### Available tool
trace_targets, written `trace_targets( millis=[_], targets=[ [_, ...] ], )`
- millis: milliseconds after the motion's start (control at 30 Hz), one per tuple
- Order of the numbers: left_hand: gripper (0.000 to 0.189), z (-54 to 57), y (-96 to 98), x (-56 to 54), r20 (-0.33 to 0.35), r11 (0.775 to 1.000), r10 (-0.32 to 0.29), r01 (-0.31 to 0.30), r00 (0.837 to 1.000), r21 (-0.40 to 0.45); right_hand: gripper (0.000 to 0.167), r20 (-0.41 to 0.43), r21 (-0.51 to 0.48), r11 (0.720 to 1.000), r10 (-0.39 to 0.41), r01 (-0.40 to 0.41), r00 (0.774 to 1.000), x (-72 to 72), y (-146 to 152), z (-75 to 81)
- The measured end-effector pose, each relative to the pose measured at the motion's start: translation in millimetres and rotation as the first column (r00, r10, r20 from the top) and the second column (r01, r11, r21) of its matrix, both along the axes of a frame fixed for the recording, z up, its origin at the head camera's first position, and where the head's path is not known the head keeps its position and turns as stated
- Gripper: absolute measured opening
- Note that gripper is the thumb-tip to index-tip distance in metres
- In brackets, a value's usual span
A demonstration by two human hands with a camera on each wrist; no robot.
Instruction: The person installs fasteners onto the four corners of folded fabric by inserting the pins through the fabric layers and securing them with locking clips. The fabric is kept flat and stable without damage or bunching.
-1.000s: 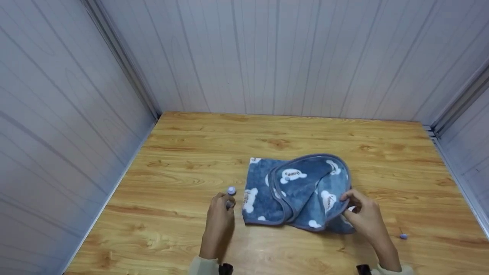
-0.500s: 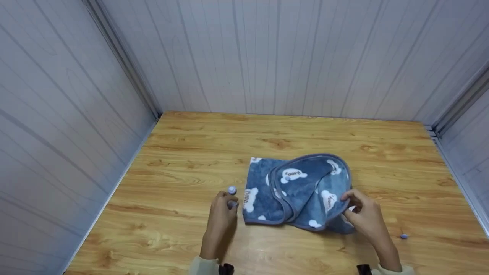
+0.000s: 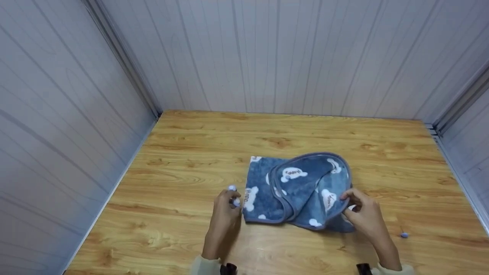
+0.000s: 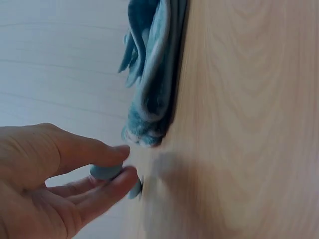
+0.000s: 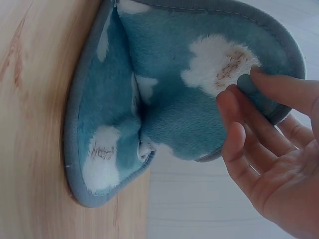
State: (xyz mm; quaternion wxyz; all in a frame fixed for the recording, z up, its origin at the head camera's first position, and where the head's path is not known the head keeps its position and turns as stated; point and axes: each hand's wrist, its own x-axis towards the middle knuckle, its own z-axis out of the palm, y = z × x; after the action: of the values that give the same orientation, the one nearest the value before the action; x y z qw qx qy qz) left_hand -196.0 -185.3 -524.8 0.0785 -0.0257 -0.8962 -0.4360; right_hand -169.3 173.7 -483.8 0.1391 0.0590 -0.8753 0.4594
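A blue fleece blanket [image 3: 267, 183] with white bear shapes and a grey-blue trim lies folded on the table, its right part lifted and curled over. My right hand [image 3: 365, 215] pinches the trimmed edge; in the right wrist view a blue rounded knob [image 5: 245, 84] shows between thumb and fingers. Left of the blanket, my left hand [image 3: 224, 210] holds a small pale-blue round-capped piece [image 4: 105, 172] between thumb and fingers, just off the fold. Beyond those fingers sits another round-capped piece [image 3: 232, 188]. A small round knob [image 3: 287, 177] shows on the blanket's top.
On the wood-grain table [image 3: 183, 152], a similar small blue piece with a thin stem [image 3: 404, 235] lies right of my right hand. Pale panelled walls [image 3: 267, 57] stand at the back and both sides.
My left hand has shifted slightly right and away from me with its small piece, closer to the blanket's left edge. The right hand and blanket look almost unmoved.
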Motion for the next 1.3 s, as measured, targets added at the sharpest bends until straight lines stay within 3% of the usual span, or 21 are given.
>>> trace_targets(
  millis=[267,433,600,767,900,1067,1300],
  targets=[
    [0.031,6.9,12.3,-0.5,0.012,0.998,-0.018,0.017,1.0,0.053,0.028,0.002,-0.008,1.0,0.007,-0.007,1.0,1.0,1.2,-0.1],
    [0.026,3.8,18.8,-1.5,-0.092,0.999,-0.029,0.033,0.995,0.043,0.029,-0.002,-0.012,1.0,0.009,-0.009,1.0,2.0,1.3,-1.7],
    [0.02,0.1,27.9,-5.3,-0.177,0.998,-0.051,0.043,0.983,-0.048,0.03,-0.008,-0.016,1.0,0.013,-0.013,1.0,1.3,0.6,-1.5],
    [0.02,2.8,34.6,-4.4,-0.087,0.99,-0.108,0.099,0.99,-0.105,0.03,-0.005,-0.008,1.0,0.015,-0.015,1.0,1.4,0.6,0.1],
    [0.02,5.0,38.4,-3.4,0.007,0.978,-0.17,0.169,0.985,-0.125,0.03,-0.001,-0.003,1.0,0.009,-0.009,1.0,1.7,1.5,1.2],
    [0.022,3.5,41.7,-3.8,0.028,0.959,-0.209,0.21,0.978,-0.192,0.031,-0.003,-0.003,1.0,0.01,-0.01,1.0,0.9,2.5,0.0],
    [0.017,-1.0,44.8,-5.4,-0.001,0.953,-0.206,0.2,0.979,-0.227,0.032,-0.017,-0.007,1.0,0.012,-0.013,1.0,0.6,3.2,-1.9]
  ],
)
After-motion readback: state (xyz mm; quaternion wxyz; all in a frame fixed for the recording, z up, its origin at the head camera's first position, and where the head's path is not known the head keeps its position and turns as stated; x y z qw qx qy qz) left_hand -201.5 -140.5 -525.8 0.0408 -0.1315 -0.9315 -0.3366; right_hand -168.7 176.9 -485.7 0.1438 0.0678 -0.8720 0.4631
